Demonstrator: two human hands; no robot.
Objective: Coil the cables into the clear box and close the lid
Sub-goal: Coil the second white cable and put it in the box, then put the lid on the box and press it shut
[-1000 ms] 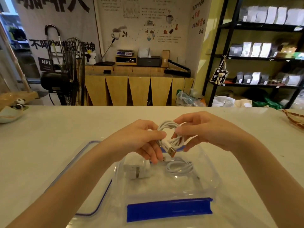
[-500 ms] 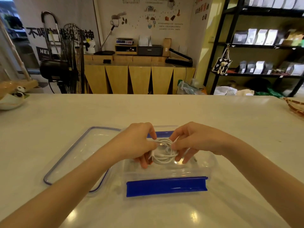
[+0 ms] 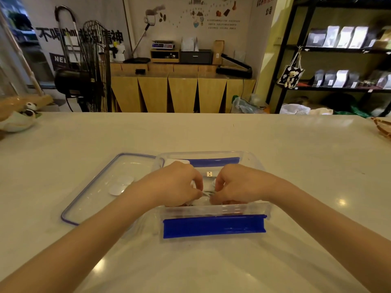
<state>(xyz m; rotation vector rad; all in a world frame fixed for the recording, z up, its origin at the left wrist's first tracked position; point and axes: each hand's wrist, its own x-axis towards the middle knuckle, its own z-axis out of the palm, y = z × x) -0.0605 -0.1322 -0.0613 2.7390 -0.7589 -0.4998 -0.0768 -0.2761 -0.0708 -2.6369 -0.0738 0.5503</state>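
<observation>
The pale bench carried the clear box, its lid flat just to its left. Inside the box, the left hand and right hand each pinched the white cable between them.

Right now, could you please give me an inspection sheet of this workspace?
Surface: pale glossy countertop, glare spots near front.
Job's things: clear plastic box with blue latches, open; clear blue-rimmed lid flat beside it on the left.
Clutter: panda figurine dish far left; woven basket edge far right.
Hands: left hand and right hand inside box, pressing the cable down.
Cables: white coiled cable mostly hidden; metal USB plug visible.
Surroundings: black standing fan, wooden counter, black shelving.
</observation>
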